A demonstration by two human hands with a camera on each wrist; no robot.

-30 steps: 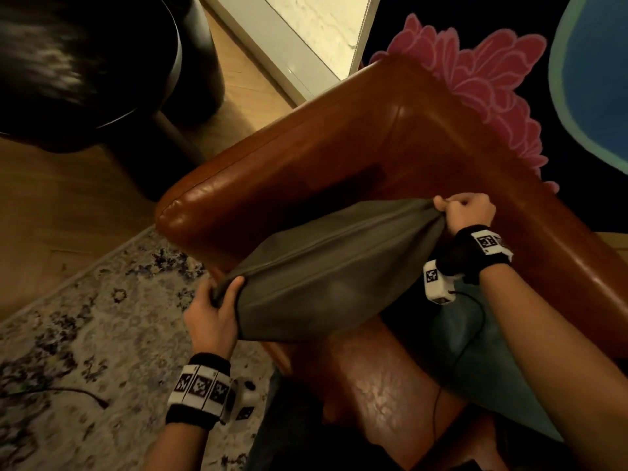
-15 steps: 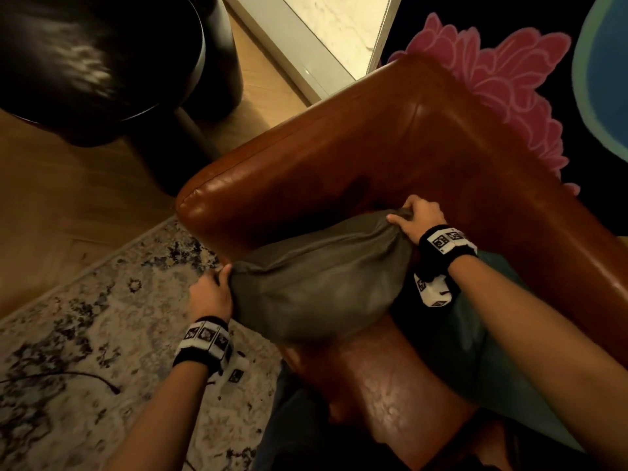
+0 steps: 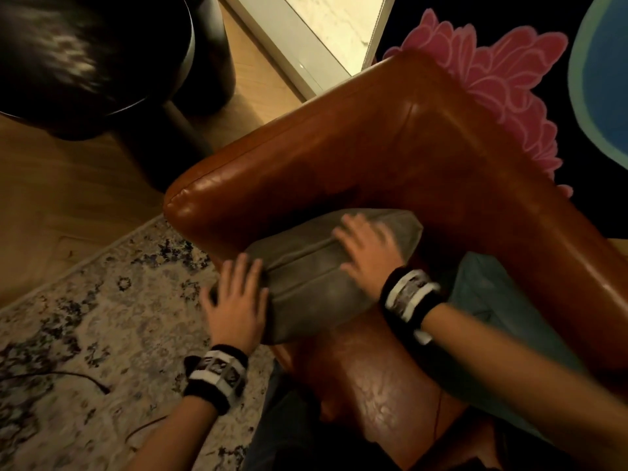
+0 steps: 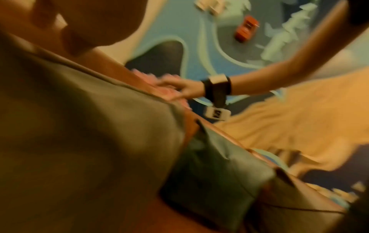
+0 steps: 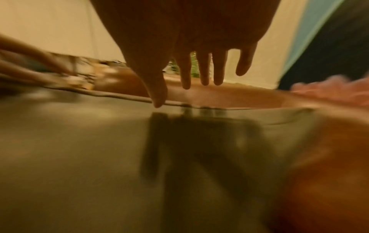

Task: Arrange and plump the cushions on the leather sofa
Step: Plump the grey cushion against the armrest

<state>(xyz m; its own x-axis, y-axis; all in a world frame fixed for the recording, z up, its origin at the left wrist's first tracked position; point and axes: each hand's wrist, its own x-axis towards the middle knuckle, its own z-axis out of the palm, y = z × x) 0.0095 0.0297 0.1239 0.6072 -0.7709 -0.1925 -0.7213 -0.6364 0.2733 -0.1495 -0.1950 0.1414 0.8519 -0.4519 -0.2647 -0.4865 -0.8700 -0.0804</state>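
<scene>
A grey-olive cushion (image 3: 316, 277) stands on edge in the corner of the brown leather sofa (image 3: 339, 158), against its armrest. My left hand (image 3: 238, 297) lies flat with fingers spread on the cushion's left end. Over its upper right part my right hand (image 3: 367, 249) is spread flat too, blurred by motion. In the right wrist view that hand's straight fingers (image 5: 203, 67) hover just above the cushion (image 5: 99, 141). The left wrist view shows the cushion (image 4: 79, 126) close up. A teal cushion (image 3: 492, 300) lies on the seat under my right forearm.
A patterned rug (image 3: 85, 317) with a thin dark cable (image 3: 85, 379) covers the floor to the left. A dark round stool (image 3: 102, 62) stands on the wood floor beyond the armrest. A black rug with a pink flower (image 3: 492, 86) lies behind the sofa.
Both hands have let go of the cushion's corners and now lie flat and spread on it. The cushion has dropped from held taut in the air into the sofa corner.
</scene>
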